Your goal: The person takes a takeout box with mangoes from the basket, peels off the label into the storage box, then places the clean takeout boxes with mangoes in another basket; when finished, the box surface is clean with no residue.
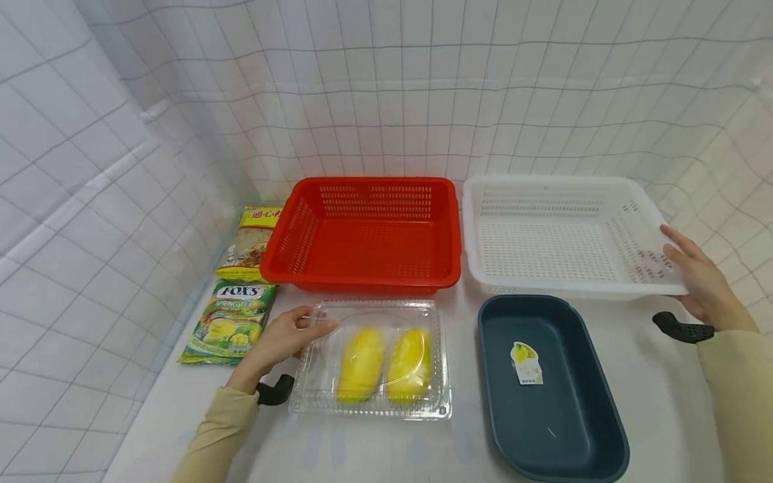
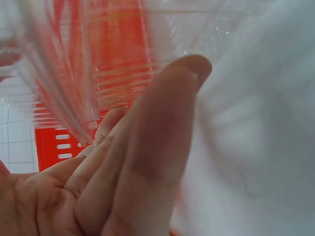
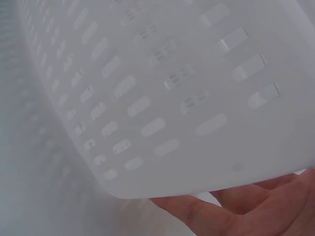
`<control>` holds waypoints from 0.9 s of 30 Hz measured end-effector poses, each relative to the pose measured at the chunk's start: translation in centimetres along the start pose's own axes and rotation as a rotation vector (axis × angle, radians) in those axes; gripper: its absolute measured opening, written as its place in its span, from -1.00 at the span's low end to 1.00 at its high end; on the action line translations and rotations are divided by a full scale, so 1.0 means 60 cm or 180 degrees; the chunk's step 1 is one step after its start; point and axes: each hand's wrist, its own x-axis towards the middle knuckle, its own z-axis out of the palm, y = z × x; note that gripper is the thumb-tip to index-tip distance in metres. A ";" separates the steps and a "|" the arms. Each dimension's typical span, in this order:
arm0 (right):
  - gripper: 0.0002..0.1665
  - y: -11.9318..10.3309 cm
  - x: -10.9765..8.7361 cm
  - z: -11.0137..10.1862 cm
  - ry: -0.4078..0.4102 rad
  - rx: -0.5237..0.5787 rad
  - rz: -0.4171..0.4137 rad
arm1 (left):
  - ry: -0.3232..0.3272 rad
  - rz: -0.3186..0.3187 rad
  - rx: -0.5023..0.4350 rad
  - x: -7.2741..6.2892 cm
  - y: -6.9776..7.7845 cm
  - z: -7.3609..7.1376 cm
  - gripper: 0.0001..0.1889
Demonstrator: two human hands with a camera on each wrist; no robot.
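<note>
A clear plastic clamshell box (image 1: pixel 371 412) with two yellow, mango-shaped pieces (image 1: pixel 360 365) inside lies in front of the red basket. My left hand (image 1: pixel 284 342) grips its upper left edge, thumb over the lid; in the left wrist view the other fingers (image 2: pixel 157 132) extend below the clear plastic. At the far right, my right hand (image 1: pixel 706 282) holds the right end of a white perforated basket (image 1: pixel 543 288). Through the translucent wall some fingers show as a reddish patch. The right wrist view has the basket's slotted wall (image 3: pixel 231 157) above the curled fingers (image 3: pixel 197 211).
A red perforated basket (image 1: pixel 362 278) stands at the back, left of the white one. In front of the white basket sits a dark blue tray (image 1: pixel 561 422) holding a small lemon-printed card (image 1: pixel 527 364). A green Fox's candy bag (image 1: pixel 232 322) and a yellow food packet (image 1: pixel 249 241) lie left.
</note>
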 end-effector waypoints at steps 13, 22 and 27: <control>-0.31 0.004 -0.003 0.002 0.0003 0.0028 -0.0045 | -0.0282 0.0384 -0.0215 -0.014 0.028 -0.010 -0.29; -0.30 0.000 -0.001 0.001 0.0056 -0.0029 -0.0028 | -0.0645 0.0904 -0.0387 0.007 0.111 -0.039 -0.50; -0.31 -0.001 0.003 0.003 0.0105 -0.0136 0.0004 | -0.0510 0.0980 -0.0183 0.036 0.188 -0.038 -0.51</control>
